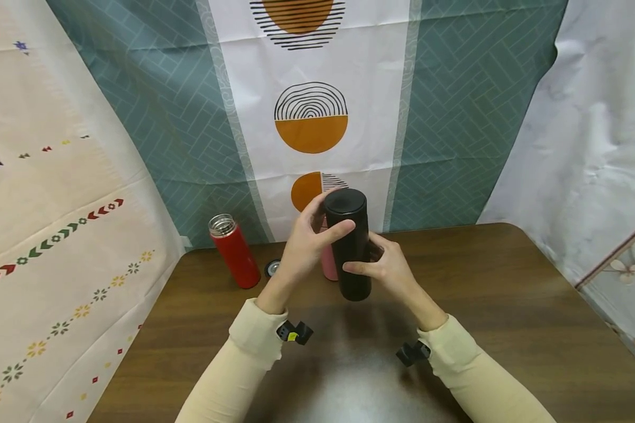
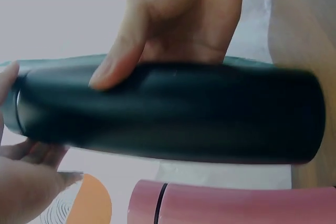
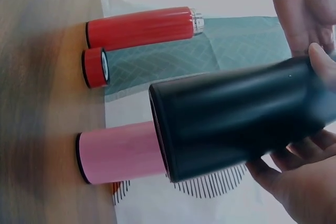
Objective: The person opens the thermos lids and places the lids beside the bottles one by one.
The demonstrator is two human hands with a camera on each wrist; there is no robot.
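Observation:
A black flask [image 1: 351,248] is held upright above the table, its lid [image 1: 345,202] facing up and a seam near its top showing in the left wrist view. My left hand [image 1: 308,238] grips it around the lid end, thumb across the near side. Lower down, my right hand [image 1: 391,269] holds the body from the right, its thumb [image 2: 123,56] along the side. Most of the fingers of both hands are hidden behind the flask. A pink flask [image 3: 118,153] with a black base stands just behind, partly covered.
At the back left a red flask [image 1: 237,255] stands with its threaded metal neck uncovered. Beside it on the wooden table [image 1: 481,299] lies a red cap [image 3: 95,67]. A patterned cloth [image 1: 444,117] hangs behind the table's far edge.

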